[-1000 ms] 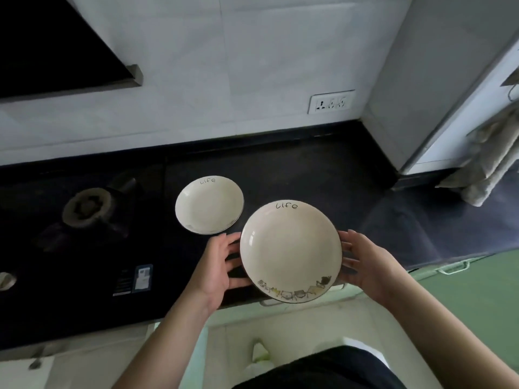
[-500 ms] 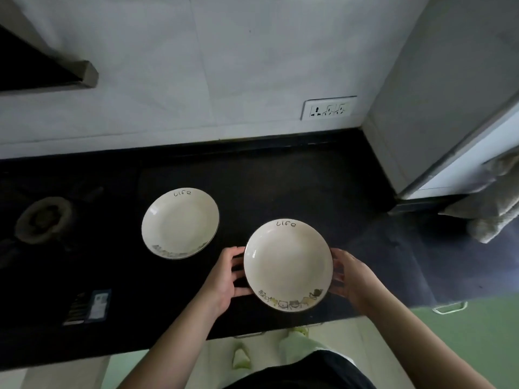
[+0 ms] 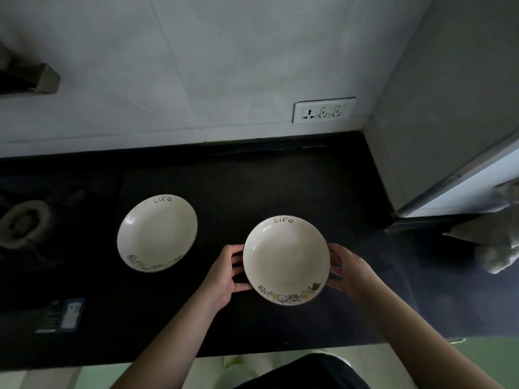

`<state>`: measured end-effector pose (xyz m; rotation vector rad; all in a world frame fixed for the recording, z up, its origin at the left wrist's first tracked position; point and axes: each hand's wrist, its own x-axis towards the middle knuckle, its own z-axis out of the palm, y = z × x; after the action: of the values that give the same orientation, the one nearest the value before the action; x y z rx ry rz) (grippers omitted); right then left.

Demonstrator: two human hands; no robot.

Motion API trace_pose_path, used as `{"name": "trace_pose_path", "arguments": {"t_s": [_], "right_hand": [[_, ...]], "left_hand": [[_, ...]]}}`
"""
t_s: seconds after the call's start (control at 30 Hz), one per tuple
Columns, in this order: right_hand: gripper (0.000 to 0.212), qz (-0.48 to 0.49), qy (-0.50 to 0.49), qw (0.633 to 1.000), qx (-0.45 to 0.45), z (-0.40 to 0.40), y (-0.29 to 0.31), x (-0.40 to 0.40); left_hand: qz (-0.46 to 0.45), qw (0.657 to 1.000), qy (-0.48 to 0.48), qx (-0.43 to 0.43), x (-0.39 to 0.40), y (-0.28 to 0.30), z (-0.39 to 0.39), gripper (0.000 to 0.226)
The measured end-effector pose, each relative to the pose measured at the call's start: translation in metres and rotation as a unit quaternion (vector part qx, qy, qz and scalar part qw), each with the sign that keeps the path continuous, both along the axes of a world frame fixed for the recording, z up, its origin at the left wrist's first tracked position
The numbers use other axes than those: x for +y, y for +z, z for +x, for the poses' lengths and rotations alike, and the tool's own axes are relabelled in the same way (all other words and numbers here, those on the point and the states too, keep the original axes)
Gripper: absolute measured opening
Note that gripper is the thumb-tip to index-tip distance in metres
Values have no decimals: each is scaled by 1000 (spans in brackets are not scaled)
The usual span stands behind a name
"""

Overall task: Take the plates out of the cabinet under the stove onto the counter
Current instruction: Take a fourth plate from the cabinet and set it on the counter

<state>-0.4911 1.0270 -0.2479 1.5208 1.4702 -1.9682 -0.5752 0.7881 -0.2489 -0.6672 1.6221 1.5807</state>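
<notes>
The left hand [image 3: 224, 272] and right hand [image 3: 352, 272] grip a white plate [image 3: 286, 261] by its sides over the black counter [image 3: 266, 186]. It should go down slowly and flat, beside the other plate [image 3: 156, 234], not bumping it.

Two bare arms, no sleeves showing. Left hand [image 3: 224, 272] and right hand [image 3: 352, 272] bare too: no rings, no watch, no gloves. Dark clothing [image 3: 303, 373] low down, at body.

Both hands [image 3: 286, 273] hold plate [image 3: 285, 256] above counter [image 3: 252, 192].
</notes>
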Motion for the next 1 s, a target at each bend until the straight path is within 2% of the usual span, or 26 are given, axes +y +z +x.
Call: {"name": "trace_pose_path", "arguments": {"t_s": [0.27, 0.47, 0.7, 0.83, 1.0], "right_hand": [[11, -4, 26, 1000, 0, -15, -8, 13], [10, -6, 25, 1000, 7, -25, -11, 20], [11, -26, 16, 999, 18, -43, -16, 28], [8, -19, 2, 999, 26, -62, -14, 30], [31, -13, 3, 999, 53, -85, -13, 33]], "left_hand": [[-35, 999, -5, 16, 11, 1, -6, 37], [-26, 999, 7, 17, 16, -1, -12, 27], [-22, 999, 17, 25, 20, -2, -27, 28], [-25, 999, 19, 36, 28, -1, -41, 16], [-17, 998, 36, 41, 36, -2, -58, 14]]}}
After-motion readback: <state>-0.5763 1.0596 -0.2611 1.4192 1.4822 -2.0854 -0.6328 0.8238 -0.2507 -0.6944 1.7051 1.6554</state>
